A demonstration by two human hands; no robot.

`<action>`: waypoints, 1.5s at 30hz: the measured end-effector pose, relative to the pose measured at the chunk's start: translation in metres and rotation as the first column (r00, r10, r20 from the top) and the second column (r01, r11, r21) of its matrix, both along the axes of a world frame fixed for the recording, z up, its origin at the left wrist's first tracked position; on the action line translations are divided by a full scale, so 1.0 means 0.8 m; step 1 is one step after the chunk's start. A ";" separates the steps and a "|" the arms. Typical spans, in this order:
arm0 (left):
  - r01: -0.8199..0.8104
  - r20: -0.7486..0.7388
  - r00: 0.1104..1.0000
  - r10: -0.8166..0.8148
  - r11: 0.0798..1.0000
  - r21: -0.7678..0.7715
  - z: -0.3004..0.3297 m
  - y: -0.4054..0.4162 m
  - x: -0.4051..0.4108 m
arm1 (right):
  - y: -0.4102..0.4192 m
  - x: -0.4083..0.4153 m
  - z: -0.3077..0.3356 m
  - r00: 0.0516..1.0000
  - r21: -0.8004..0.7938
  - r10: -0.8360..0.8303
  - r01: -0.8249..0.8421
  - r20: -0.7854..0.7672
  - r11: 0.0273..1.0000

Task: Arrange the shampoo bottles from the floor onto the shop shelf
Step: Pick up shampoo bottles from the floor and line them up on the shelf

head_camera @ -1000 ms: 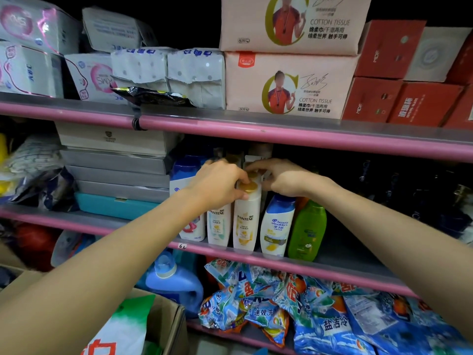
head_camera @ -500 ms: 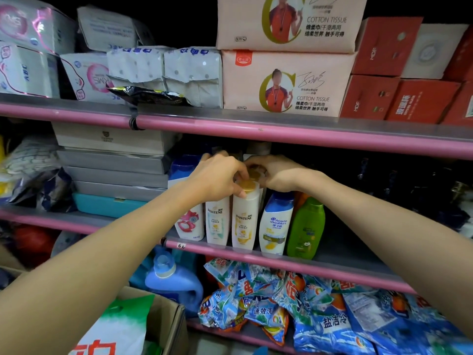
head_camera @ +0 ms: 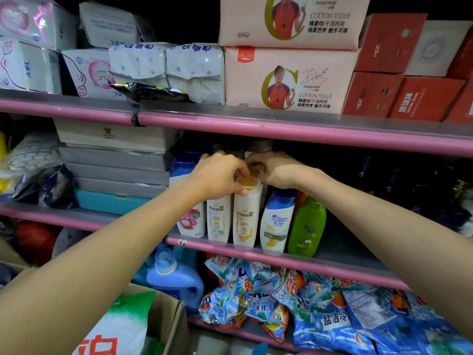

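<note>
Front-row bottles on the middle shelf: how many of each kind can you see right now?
White Pantene bottles with gold caps: 2
White bottles with blue caps: 2
Green plastic bottle: 1
Total: 5

1. The shelf point(head_camera: 256, 129) has a pink edge.
2. Two shampoo bottles point(head_camera: 246, 221) are white with gold caps.
3. One bottle point(head_camera: 307, 226) is green.
4. The boxes point(head_camera: 409, 96) are red.
5. The jug point(head_camera: 174, 280) is blue.
</note>
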State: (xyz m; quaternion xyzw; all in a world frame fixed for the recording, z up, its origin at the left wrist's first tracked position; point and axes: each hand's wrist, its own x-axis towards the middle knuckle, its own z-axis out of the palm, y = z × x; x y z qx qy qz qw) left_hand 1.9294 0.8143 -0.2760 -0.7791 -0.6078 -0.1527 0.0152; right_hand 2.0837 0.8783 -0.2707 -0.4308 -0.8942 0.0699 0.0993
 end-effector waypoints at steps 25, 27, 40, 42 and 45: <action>0.063 0.585 0.811 0.005 0.993 -0.096 -0.108 -0.138 0.050 | -0.199 0.083 -0.072 0.786 -0.336 -0.319 0.150 -0.530 0.930; 0.059 0.608 0.792 0.060 0.983 -0.173 -0.146 -0.151 0.058 | -0.211 0.091 -0.108 0.785 -0.406 -0.368 0.163 -0.498 0.899; -0.008 0.396 0.832 0.388 0.723 -0.691 -0.438 -0.219 0.119 | -0.250 0.151 -0.410 0.839 -0.639 -0.544 0.421 0.005 0.644; 0.001 0.375 0.842 0.389 0.692 -0.722 -0.471 -0.225 0.133 | -0.255 0.162 -0.455 0.854 -0.628 -0.507 0.460 0.118 0.628; 0.029 0.351 0.848 0.398 0.626 -0.779 -0.513 -0.229 0.152 | -0.264 0.174 -0.514 0.887 -0.625 -0.419 0.442 0.196 0.643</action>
